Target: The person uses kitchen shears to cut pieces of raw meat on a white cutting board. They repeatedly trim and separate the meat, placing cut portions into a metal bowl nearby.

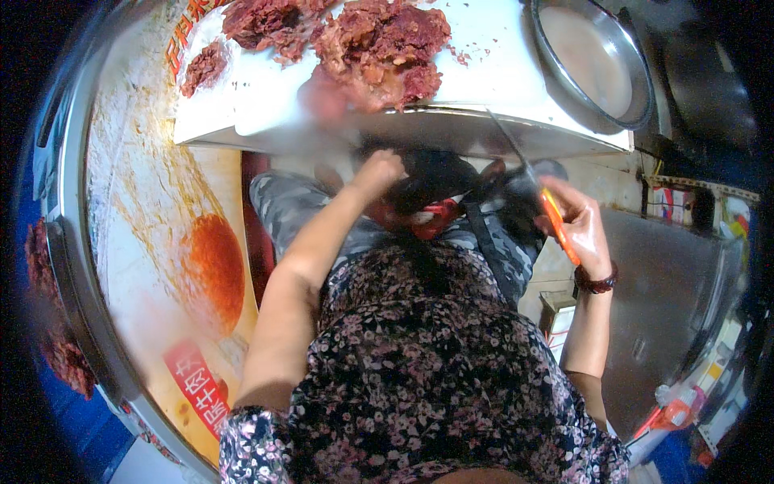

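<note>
My right hand (pixel 577 221) grips the orange and yellow handle of a knife (pixel 559 227). Its narrow dark blade, seen nearly edge-on, points up and left to the front edge of a white cutting board (pixel 496 66). Over my lap, my left hand (pixel 382 172) is curled with its fingers closed; nothing shows in it. Beyond it, a large heap of reddish-brown cooked meat (pixel 387 48) lies on the board, reaching its near edge. Another pile of meat (pixel 266 24) is behind to the left, with a small clump (pixel 205 68) at the far left.
A steel bowl (pixel 589 60) of cloudy liquid stands at the board's right. Left of me rises a printed panel (pixel 217 272) bearing writing, with a metal rail (pixel 78 290) and more meat (pixel 54 327) beyond. A dark metal surface (pixel 653 314) lies to my right.
</note>
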Available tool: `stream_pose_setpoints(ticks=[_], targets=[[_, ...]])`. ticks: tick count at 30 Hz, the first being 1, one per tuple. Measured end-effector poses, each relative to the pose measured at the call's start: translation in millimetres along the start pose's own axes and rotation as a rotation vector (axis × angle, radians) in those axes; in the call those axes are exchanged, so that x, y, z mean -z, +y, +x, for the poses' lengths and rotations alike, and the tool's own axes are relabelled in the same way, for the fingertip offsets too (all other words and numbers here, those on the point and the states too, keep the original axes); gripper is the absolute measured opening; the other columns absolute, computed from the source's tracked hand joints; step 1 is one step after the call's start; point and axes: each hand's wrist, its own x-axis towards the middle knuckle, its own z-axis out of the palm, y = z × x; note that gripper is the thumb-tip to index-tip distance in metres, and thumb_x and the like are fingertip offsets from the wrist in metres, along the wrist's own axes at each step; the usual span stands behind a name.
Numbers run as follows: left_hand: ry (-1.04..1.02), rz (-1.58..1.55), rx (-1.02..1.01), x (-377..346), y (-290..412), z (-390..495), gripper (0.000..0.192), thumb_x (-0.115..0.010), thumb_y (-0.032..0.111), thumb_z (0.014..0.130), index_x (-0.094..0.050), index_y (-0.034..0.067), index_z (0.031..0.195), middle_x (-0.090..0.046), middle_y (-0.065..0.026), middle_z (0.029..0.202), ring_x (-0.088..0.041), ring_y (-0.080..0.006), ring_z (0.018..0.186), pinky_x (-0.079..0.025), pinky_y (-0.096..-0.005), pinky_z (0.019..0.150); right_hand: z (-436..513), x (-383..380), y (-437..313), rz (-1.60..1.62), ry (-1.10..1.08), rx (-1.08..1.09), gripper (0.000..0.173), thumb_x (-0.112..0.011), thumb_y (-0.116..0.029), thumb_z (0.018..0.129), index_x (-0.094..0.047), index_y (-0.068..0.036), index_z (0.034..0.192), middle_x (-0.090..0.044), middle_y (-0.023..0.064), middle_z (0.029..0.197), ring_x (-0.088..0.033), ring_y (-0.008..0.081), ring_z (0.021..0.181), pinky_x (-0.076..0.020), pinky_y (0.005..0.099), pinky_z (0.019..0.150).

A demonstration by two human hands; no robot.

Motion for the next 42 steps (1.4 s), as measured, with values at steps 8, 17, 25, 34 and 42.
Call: stream_pose_setpoints(ticks=[8,17,25,34,42], targets=[[0.601,-0.112,-0.104,121.5,68.8,4.2,0.034,-0.069,0.001,0.068,-0.064,0.011,0.1,-0.065,-0.0054,0.101,-0.061,-0.0265,0.098,-0.043,-0.0388,0.086,15.5,-23.8,-8.6,0.408,0.029,0.054,0.037,-0.068,0.002,0.081,-0.056,0.0,0.116,-0.057,0.0002,0.072,-0.048,0.005,0.05,-0.0454,0.0204,0.051],[0.805,0.712,0.081,215.7,50.2,60.8,0.014,-0.065,0.013,0.07,-0.064,0.01,0.083,-0.062,-0.0078,0.105,-0.055,-0.0256,0.11,-0.038,-0.0412,0.088,26.7,-60.2,-16.3,0.83,-0.21,0.054,0.034,-0.058,-0.002,0.089,-0.052,0.002,0.122,-0.053,0.0036,0.061,-0.047,0.0105,0.039,-0.0348,0.0232,0.036],[0.778,0.555,0.078,234.1,35.7,71.0,0.007,-0.069,0.012,0.079,-0.065,0.008,0.083,-0.063,-0.0031,0.104,-0.054,-0.0244,0.111,-0.032,-0.0412,0.091,28.3,-66.1,-3.2,0.771,-0.164,0.042,0.064,-0.054,0.011,0.075,-0.047,-0.002,0.136,-0.059,0.0095,0.076,-0.055,0.0164,0.047,-0.0425,0.025,0.045],[0.653,0.476,0.152,244.5,52.1,56.9,0.007,-0.068,0.007,0.075,-0.068,0.001,0.08,-0.057,-0.0144,0.12,-0.05,-0.0325,0.117,-0.038,-0.0472,0.092,35.2,-77.4,1.5,0.392,-0.183,0.17,0.06,-0.061,0.011,0.074,-0.051,-0.003,0.13,-0.059,0.0093,0.09,-0.059,0.0158,0.069,-0.0474,0.0245,0.06],[0.674,0.294,0.217,243.7,51.6,52.8,0.01,-0.068,0.008,0.079,-0.068,-0.002,0.079,-0.048,-0.022,0.132,-0.044,-0.0373,0.125,-0.039,-0.0508,0.099,65.1,-107.1,3.6,0.504,-0.379,0.167,0.047,-0.07,0.0,0.078,-0.054,-0.003,0.122,-0.06,0.0055,0.088,-0.059,0.0125,0.076,-0.0488,0.0237,0.065]])
